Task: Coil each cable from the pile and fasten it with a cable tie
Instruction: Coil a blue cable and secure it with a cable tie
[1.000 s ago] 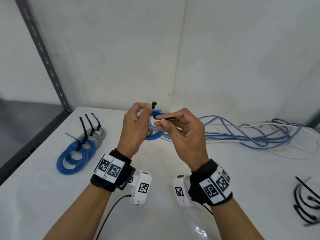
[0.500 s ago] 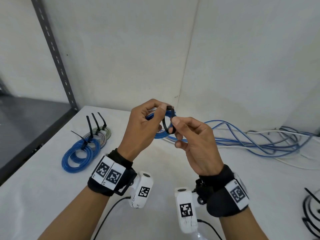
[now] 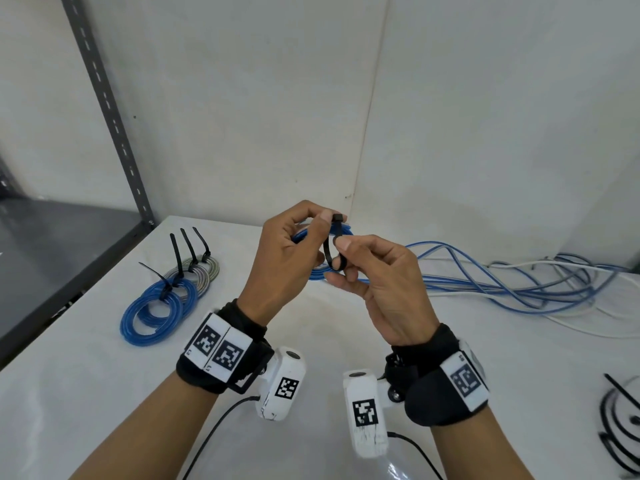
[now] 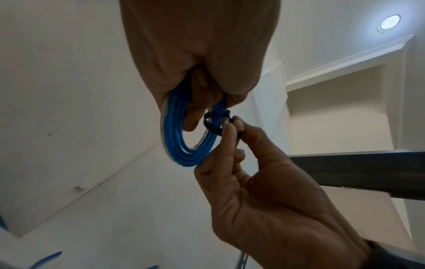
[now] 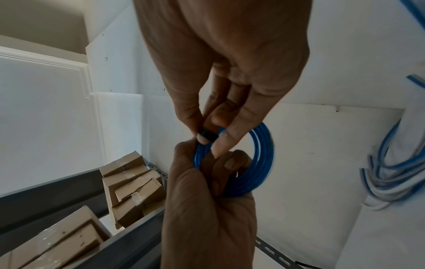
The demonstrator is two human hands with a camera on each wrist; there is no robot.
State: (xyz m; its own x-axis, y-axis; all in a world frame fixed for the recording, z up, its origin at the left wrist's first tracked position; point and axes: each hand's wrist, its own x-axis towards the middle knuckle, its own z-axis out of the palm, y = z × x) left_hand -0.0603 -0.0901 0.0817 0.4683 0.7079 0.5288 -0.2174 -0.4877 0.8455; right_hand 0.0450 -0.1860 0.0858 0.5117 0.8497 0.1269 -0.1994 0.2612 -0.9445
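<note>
Since the earlier frame the black cable tie point(image 3: 333, 251) has been bent from a straight strip into a loop round the blue cable coil point(image 3: 313, 237), and both hands have risen slightly in the head view. At centre frame the right hand point(image 3: 381, 289) pinches the tie's loop between thumb and fingertips point(image 4: 230, 127). Just beside it, the left hand point(image 3: 287, 258) grips the coil, its thumb and forefinger at the tie's head, held above the white table point(image 3: 104, 393). Farther back at left lie finished tied coils point(image 3: 166, 296), blue and grey, touching one another. At right the loose cable pile point(image 3: 519, 282) sprawls toward the wall. Spare black ties point(image 3: 620, 420) sit at the lower right edge.
</note>
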